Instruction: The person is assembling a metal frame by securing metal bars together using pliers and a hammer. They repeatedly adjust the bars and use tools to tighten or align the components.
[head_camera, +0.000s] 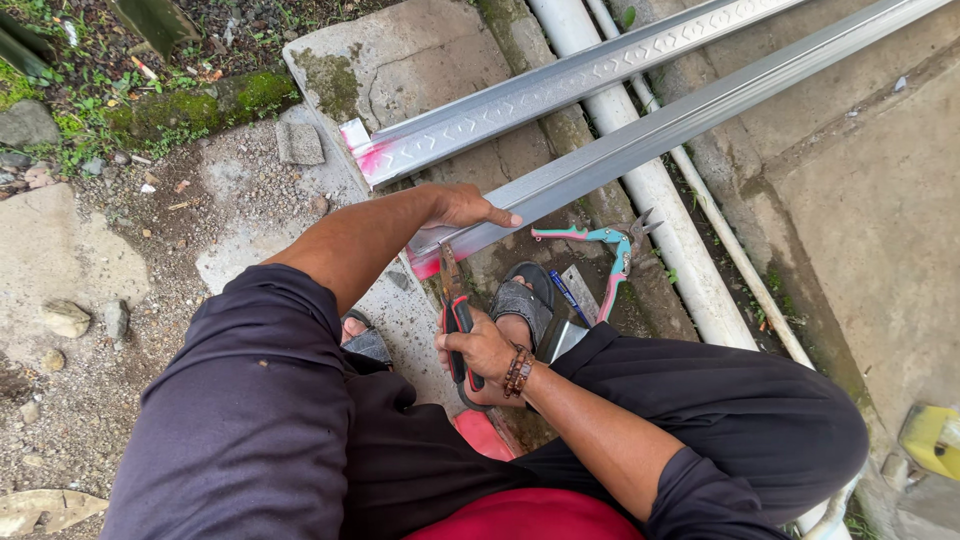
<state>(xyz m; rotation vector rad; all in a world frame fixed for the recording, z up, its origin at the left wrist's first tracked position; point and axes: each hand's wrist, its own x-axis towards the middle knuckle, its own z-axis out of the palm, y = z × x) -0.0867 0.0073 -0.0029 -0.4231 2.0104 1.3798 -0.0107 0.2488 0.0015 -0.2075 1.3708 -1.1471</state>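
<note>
I squat over two long grey metal channels lying on concrete. My left hand (462, 207) rests flat on the near end of the closer channel (640, 140), whose tip is marked pink. My right hand (480, 352) grips red-and-black-handled tin snips (456, 310), with the blades pointing up at that channel's end. The second channel (520, 100), embossed with a pattern and also pink at its end, lies just beyond, parallel to the first.
A second pair of snips (610, 250) with teal and pink handles lies on the ground to the right, beside a blue pen (568, 296). White pipes (660, 190) run under the channels. My sandalled foot (522, 298) is close by. Gravel and moss lie left; a yellow object (930, 435) sits far right.
</note>
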